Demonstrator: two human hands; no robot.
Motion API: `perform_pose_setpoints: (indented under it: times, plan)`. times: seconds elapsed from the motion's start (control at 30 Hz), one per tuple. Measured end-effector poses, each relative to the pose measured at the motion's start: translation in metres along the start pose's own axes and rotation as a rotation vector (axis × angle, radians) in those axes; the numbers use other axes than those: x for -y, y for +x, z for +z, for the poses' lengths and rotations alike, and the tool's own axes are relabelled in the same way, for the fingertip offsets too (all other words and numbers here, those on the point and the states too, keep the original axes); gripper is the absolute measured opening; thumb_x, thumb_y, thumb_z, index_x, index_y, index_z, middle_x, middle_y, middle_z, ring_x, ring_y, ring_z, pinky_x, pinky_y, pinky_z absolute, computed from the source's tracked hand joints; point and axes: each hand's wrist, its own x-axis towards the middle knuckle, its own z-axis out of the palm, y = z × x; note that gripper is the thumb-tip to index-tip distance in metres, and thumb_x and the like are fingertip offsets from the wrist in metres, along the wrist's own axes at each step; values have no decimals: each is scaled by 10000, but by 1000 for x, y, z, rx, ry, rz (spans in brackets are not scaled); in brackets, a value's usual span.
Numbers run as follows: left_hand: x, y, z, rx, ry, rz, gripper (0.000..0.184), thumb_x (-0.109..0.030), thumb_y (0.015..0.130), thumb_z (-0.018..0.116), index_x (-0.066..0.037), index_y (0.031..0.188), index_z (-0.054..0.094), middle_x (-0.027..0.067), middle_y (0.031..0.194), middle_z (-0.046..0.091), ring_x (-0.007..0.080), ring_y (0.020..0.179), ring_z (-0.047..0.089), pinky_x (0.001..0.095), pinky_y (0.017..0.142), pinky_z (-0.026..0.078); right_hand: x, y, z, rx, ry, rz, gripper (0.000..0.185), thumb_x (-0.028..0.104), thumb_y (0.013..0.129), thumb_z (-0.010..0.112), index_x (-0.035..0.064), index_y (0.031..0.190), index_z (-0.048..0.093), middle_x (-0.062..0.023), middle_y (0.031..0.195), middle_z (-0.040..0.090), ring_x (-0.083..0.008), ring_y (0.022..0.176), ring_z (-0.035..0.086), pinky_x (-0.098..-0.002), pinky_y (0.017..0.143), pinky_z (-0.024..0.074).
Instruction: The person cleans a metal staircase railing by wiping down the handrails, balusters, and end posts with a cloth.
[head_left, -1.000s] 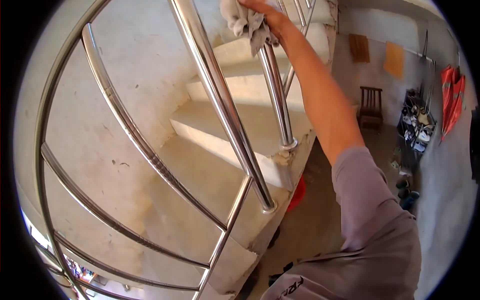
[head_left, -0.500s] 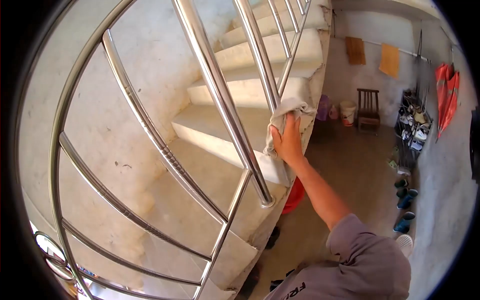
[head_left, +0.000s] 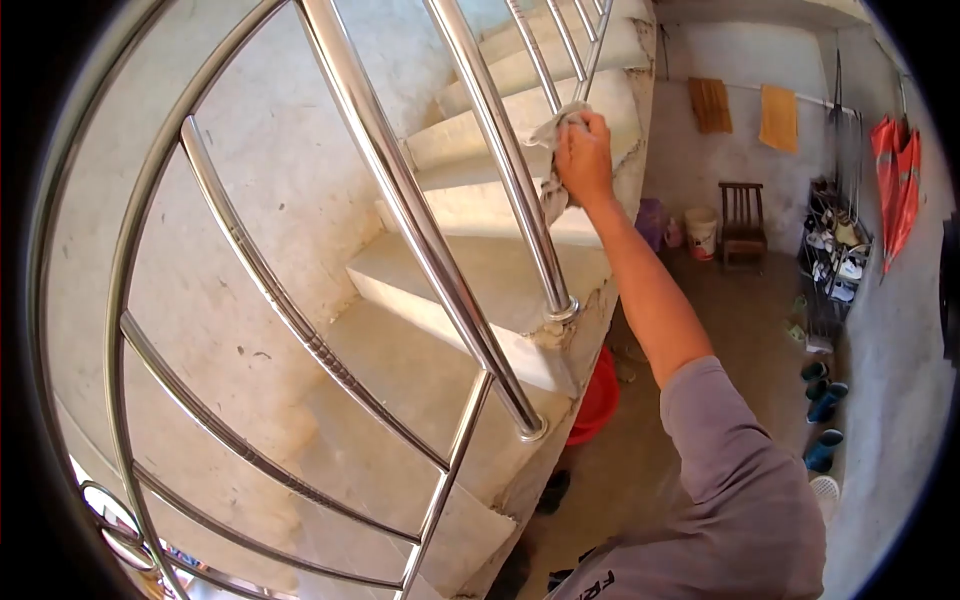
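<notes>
Concrete staircase [head_left: 395, 258], climbing away from the viewer. Steel railing [head_left: 431, 240] along its open side, posts footed on the steps. Person's grey-sleeved right arm [head_left: 655, 290] extended toward the railing. Red basin [head_left: 597, 400] on the floor beside the stairs. Right hand [head_left: 585, 158]: fingers curled, grasping a grey cloth [head_left: 553, 198] at the slanted lower bar, just beyond the second thick post. Left-hand grip: cannot tell, out of frame.

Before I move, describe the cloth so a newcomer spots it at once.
Find the stairs, then the railing along their open edge. There, the right hand holds the cloth. It is greyish, soft and crumpled, unlike the straight, shiny bars nearby.
</notes>
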Motion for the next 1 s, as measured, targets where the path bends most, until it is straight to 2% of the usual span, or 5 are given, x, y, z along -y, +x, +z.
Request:
perform_pose_setpoints:
  times: [0.13,0.3,0.4,0.53,1.0]
  plan:
    - [-1,-2,-3,-11,-11,-4,530,-454,1048,440,-12,1311,566,91,1117,580,201,1059,553,321,933,426,-9,43,-5,-182,216,239,244,141,891,611,-49,1037,662,-236,1176,567,-431,1071,554,-463,955,440]
    - [-3,-8,-3,-23,-17,-13,529,-454,1048,441,-10,1305,569,87,1103,580,197,1045,553,318,924,427,-7,60,38,-78,105,-25,549,262,908,640,15,1352,434,-301,1268,545,-455,1201,504,-534,915,448]
    - [-3,-10,-3,-36,-21,-14,528,-454,1048,441,-9,1301,571,84,1095,579,195,1037,553,317,919,428,-13,82,41,293,78,331,462,302,905,633,17,1237,483,-287,1138,626,-478,1069,587,-566,872,465]
    - [-3,-12,-3,-51,-16,-17,527,-454,1048,442,-8,1296,573,81,1083,579,192,1026,553,315,911,429,-18,127,52,406,1,249,434,383,938,542,5,1148,502,-268,1094,656,-471,998,624,-567,842,477]
    - [-8,-28,-28,-123,-21,-12,525,-454,1047,445,-4,1279,582,69,1044,577,180,989,554,309,886,432,34,296,132,-284,146,-51,317,224,918,582,95,1206,552,-237,1227,570,-458,990,620,-548,860,504]
